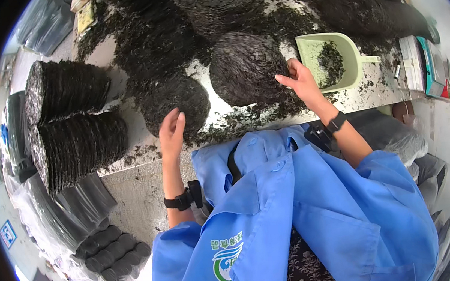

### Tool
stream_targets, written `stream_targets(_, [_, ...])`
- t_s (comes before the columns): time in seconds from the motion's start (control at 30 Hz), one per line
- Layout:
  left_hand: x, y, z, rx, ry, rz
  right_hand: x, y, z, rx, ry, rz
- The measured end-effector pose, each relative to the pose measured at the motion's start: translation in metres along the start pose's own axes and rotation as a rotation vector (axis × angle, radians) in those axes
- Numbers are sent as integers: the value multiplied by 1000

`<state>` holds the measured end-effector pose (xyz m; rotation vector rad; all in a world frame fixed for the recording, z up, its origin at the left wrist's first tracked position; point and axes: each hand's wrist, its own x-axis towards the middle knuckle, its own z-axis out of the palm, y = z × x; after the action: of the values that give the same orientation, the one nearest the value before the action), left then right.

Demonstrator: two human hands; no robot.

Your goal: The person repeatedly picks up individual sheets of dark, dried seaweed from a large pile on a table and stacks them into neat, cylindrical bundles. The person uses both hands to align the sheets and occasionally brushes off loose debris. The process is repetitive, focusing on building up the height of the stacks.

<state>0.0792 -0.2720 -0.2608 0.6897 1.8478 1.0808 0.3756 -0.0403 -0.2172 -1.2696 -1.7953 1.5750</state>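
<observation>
Two dark round pieces of dried seaweed lie on the worktable in front of me. My right hand [302, 84] pinches the right edge of the larger dried seaweed round [245, 67], thumb on top. My left hand [171, 132] rests over the near edge of the other seaweed round [179, 98], its fingers slightly bent and the thumb a little apart. Nothing shows in the left hand's grasp. A light green dustpan [344, 45] holding seaweed scraps sits just right of my right hand.
Two tall stacks of seaweed rounds [77, 148] stand on the left. A big seaweed stack [221, 1] and loose scraps cover the back of the worktable [217, 122]. Boxes [427, 67] stand at the right end. Plastic-wrapped bundles [65, 212] are at the lower left.
</observation>
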Motion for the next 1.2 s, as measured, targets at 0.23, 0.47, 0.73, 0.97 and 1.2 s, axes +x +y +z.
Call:
stream_targets(0.23, [-9, 64, 37, -1009, 25, -177, -11, -54, 55, -759, -203, -1144])
stream_targets(0.47, [-13, 21, 8, -1031, 210, -158, 19, 15, 59, -1038, -290, -637])
stream_targets(0.73, [-20, -1, -22, -1057, 378, -206, 38, 56, 61, -1207, -528, -579])
stream_targets(0.97, [-11, -7, -26, -1279, 382, -195, 15, -1, 75, -1123, -459, -586])
stream_targets(1.2, [-14, 37, 19, -1484, 163, -26, 6, -59, 144, 336, -735, 419])
